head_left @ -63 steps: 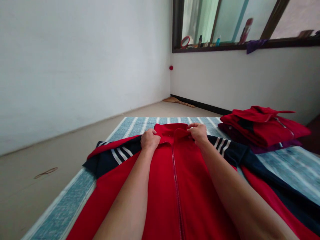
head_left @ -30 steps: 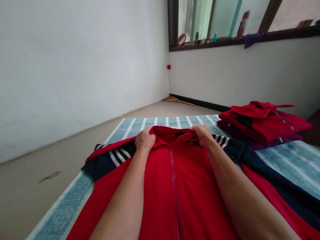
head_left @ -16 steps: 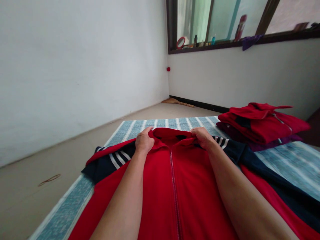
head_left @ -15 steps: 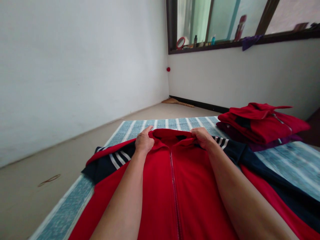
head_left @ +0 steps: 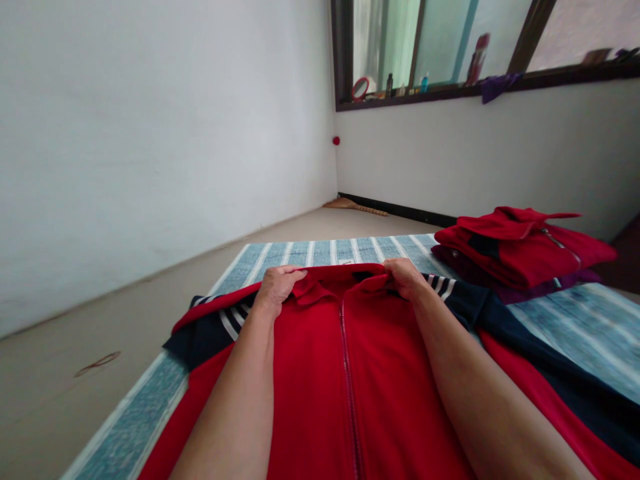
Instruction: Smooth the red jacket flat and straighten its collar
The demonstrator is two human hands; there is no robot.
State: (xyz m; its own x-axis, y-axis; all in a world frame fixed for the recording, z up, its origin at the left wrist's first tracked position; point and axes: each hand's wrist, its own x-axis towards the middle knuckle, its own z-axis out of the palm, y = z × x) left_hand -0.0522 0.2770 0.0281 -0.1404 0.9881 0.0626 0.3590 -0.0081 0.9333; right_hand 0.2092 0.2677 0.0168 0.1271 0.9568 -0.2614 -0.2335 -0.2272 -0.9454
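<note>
While the right hand (head_left: 404,277) is holding its place, the left hand (head_left: 277,287) is shifting outward and a little nearer the wearer, drawing the far edge of the collar (head_left: 343,268) straighter between the two. Judging by this, the collar of the red zip-up jacket (head_left: 310,373) is being tensioned and evened out, with most of the adjusting falling to the left side.

Against the frame half a second ago: left thumb no longer standing up, now lying along the collar edge; gap between hands widening; the arched neckline flattening; the collar's left front corner sagging into a small loose flap just beside the left hand, on its inner side. Right hand showing no clear change.

Grips: left hand pinching the collar's left end, fingers partly hidden; right hand gripping the opposite end with curled fingers.

The jacket is lying front up beneath both forearms, its closed zipper (head_left: 349,363) running from between the hands toward the wearer. One navy sleeve (head_left: 205,337) is bending just outside the left hand, another navy sleeve (head_left: 467,300) trailing off outside the right. Striped cloth (head_left: 120,413) is showing under everything. Well apart, beyond the right hand, a folded red jacket (head_left: 520,253) is resting on purple clothing (head_left: 575,278).
</note>
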